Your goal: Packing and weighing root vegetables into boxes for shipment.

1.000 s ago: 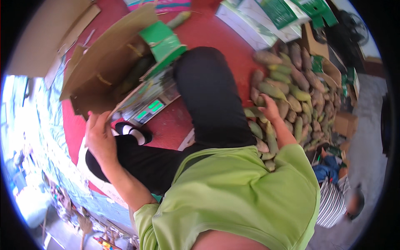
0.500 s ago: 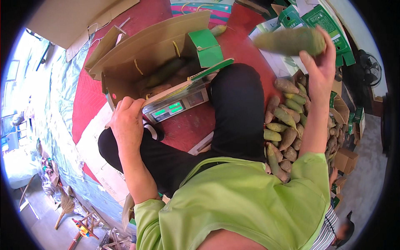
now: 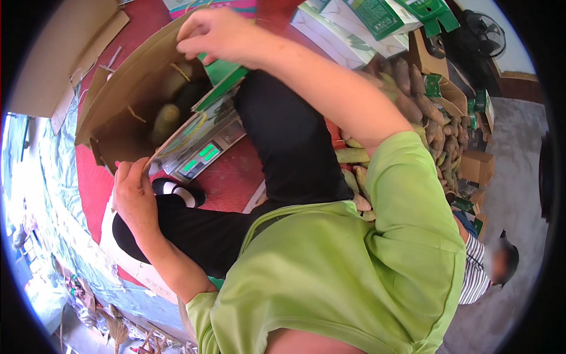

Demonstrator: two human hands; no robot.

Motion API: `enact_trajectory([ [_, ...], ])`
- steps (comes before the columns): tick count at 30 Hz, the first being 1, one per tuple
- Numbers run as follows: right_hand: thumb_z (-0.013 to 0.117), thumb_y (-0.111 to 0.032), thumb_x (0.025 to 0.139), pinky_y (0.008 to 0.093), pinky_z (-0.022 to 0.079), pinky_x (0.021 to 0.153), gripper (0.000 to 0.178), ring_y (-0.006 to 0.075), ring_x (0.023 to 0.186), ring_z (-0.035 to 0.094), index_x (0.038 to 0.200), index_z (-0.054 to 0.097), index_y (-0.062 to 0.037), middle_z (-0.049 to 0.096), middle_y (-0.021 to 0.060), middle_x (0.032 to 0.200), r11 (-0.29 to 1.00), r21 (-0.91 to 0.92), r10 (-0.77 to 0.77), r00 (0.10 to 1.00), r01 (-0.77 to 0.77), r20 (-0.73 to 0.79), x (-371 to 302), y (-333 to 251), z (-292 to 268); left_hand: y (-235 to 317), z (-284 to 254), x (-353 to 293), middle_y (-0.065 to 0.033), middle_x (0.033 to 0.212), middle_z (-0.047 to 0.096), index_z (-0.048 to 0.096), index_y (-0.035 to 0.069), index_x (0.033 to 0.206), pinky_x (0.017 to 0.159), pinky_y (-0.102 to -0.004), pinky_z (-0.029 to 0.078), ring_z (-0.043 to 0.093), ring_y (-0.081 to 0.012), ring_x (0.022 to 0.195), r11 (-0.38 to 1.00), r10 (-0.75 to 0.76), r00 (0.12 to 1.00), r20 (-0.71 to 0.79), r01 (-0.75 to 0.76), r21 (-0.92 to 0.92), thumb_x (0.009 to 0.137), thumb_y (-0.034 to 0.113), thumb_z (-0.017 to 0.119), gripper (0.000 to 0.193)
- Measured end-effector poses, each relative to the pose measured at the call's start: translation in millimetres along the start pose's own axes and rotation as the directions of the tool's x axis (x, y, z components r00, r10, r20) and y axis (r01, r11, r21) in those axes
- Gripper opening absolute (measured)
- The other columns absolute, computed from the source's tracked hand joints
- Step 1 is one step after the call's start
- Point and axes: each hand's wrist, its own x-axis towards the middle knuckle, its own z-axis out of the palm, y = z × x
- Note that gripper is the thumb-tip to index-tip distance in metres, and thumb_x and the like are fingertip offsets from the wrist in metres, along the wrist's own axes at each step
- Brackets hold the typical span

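An open cardboard box with yellow rope handles stands before me. A digital scale with lit green digits shows beside its near wall. My left hand pinches the box's near left corner. My right hand hovers over the far right part of the box by a green flap; its fingers are loosely apart with nothing in them. In the box lies a green radish, and further greenish radishes sit in shadow beyond it. The bottom of the box is partly hidden.
A heap of long radishes and brownish tubers lies to the right, partly behind my right arm. White-and-green cartons and a black fan stand at the far right. Another person in a striped shirt is at the lower right.
My right hand has swung left from over the cartons to the box and let go of the radish it held. A radish now shows in the box. My left hand keeps its grip.
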Motion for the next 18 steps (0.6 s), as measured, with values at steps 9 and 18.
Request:
enact_trajectory([
  [9, 0.068, -0.02, 0.08, 0.0338, 0.051, 0.077, 0.027, 0.0205, 0.089, 0.064, 0.1, 0.065, -0.002, 0.068, 0.0099, 0.094, 0.867, -0.437, 0.051, 0.917, -0.237, -0.396, -149, 135, -174, -1, 5, 2, -0.008, 0.087, 0.059, 0.068, 0.008, 0.095, 0.075, -0.0363, 0.048, 0.061, -0.0284, 0.084, 0.998, 0.062, 0.997, -0.041, -0.061, 0.036, 0.084, 0.005, 0.06, 0.013],
  [18, 0.07, -0.026, 0.077, 0.041, 0.046, 0.091, 0.043, 0.0348, 0.107, 0.057, 0.115, 0.06, -0.0085, 0.062, 0.0148, 0.114, 0.233, -0.333, 0.398, 0.402, -0.914, -0.824, -388, 289, -231, -6, 13, 4, -0.0057, 0.087, 0.061, 0.068, 0.009, 0.094, 0.07, -0.0336, 0.048, 0.062, -0.0254, 0.082, 0.995, 0.086, 0.994, -0.064, -0.082, 0.063, 0.084, 0.007, 0.063, 0.011],
])
